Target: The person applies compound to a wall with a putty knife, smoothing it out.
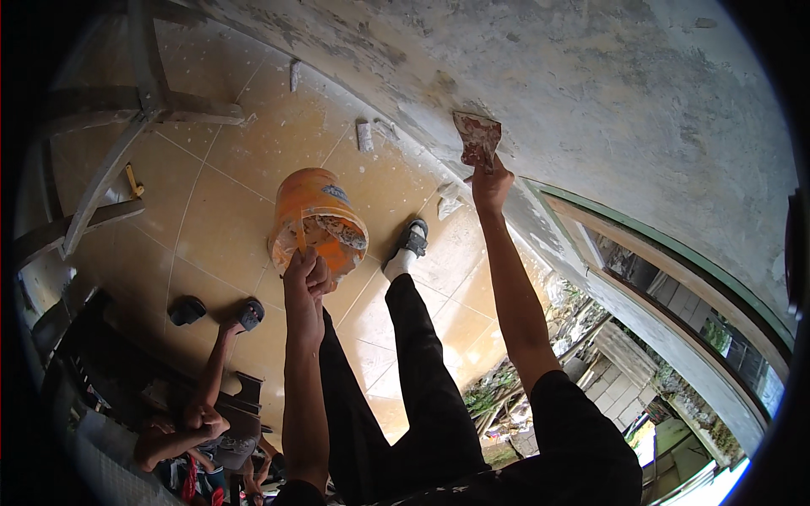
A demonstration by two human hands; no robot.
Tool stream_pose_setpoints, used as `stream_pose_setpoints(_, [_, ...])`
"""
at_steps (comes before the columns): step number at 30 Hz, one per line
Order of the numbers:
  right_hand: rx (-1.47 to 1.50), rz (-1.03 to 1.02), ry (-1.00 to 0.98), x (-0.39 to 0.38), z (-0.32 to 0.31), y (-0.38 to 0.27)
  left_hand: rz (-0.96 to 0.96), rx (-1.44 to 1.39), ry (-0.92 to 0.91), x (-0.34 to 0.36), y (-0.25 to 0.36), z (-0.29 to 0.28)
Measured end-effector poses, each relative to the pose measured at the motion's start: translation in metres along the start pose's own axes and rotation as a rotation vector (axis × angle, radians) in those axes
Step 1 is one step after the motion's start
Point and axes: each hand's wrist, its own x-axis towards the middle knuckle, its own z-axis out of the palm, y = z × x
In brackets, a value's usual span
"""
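Here, the left hand (309,274) is curled around the handle (300,234) of a tilted orange bucket (305,190) over the tiled floor (221,198), while the right hand (492,187) grips a smeared scraper (477,137) at the grey wall (607,110); whether its blade touches, I cannot tell.

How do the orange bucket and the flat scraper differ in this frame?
Shape: the orange bucket is round and hollow, while the scraper is flat and flares toward its far edge.
Colour: the bucket is orange; the scraper's blade is reddish brown.
Hold: the bucket is in the left hand, the scraper in the right hand, up by the grey wall.
Shared: both carry pale smears.
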Motion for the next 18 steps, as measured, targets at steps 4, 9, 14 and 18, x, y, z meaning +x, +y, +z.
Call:
stream_pose_setpoints(4, [0.087,-0.092,-0.022,0.018,0.017,-0.021,-0.033,0.012,-0.025,-0.001,-0.006,0.003])
stream_pose_setpoints(9, [0.020,0.008,-0.023,-0.027,-0.028,-0.009,-0.051,0.044,-0.018,-0.004,-0.006,0.002])
stream_pose_setpoints(14, [-0.096,0.033,0.070,-0.046,-0.085,0.005,-0.024,0.052,-0.013,0.000,-0.005,0.003])
stream_pose_setpoints(18, [-0.240,-0.063,0.076,-0.039,-0.098,0.013,-0.018,0.046,-0.038,0.000,0.000,0.007])
